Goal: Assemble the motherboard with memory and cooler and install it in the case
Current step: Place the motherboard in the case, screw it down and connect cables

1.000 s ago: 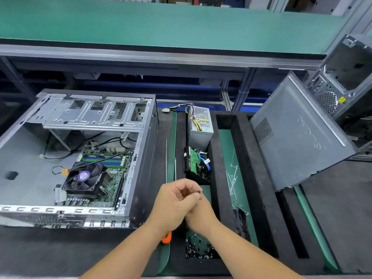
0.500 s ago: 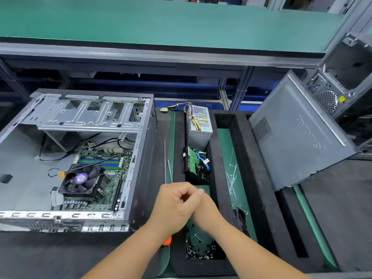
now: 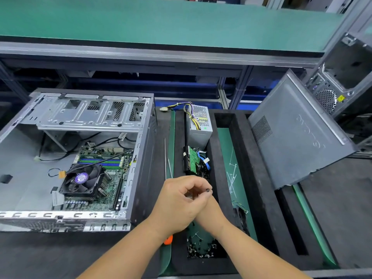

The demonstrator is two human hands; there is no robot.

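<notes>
We are working beside the open case [image 3: 76, 158], lying flat at the left of the frame with the motherboard [image 3: 104, 178] and its fan cooler [image 3: 82, 181] sitting inside, up and to the left of our hands. At lower centre we are holding our left hand [image 3: 177, 204] curled over our right hand [image 3: 209, 212], pinching a small dark screw [image 3: 207, 190] at the fingertips; the right hand's fingers are hidden. Below our wrists the black foam tray [image 3: 221, 264] is keeping loose screws [image 3: 201, 251] in its near pocket.
</notes>
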